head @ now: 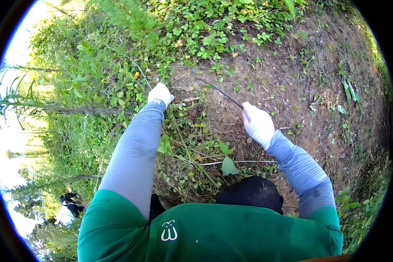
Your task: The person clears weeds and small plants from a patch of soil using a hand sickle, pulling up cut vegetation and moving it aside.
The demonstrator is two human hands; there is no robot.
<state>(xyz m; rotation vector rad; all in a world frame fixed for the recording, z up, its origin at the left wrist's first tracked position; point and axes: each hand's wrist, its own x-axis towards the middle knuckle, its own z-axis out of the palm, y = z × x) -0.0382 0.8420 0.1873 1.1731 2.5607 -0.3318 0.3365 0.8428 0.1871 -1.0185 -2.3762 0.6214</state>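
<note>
My right hand [257,124] grips a tool with a thin, dark, curved blade [221,91], apparently a sickle. Its handle is hidden in the fist, and the blade points up and left over bare soil. Farther left, my left hand [159,94] is closed at the edge of the green undergrowth [108,82]. A thin pale stem [140,70] runs up from that fist, which seems to hold it. Both hands look bright white, so I cannot tell whether they are gloved. Cut stems and leaves [190,154] lie on the ground between my arms.
Leafy ground cover [209,32] grows ahead beside brown soil [314,75]. Slender tree trunks [91,109] stand on the left. A pale thin strip [249,161] and a broad leaf [229,166] lie near my dark-clad knee [252,193]. A dark and white shape [70,204], too unclear to name, shows at lower left.
</note>
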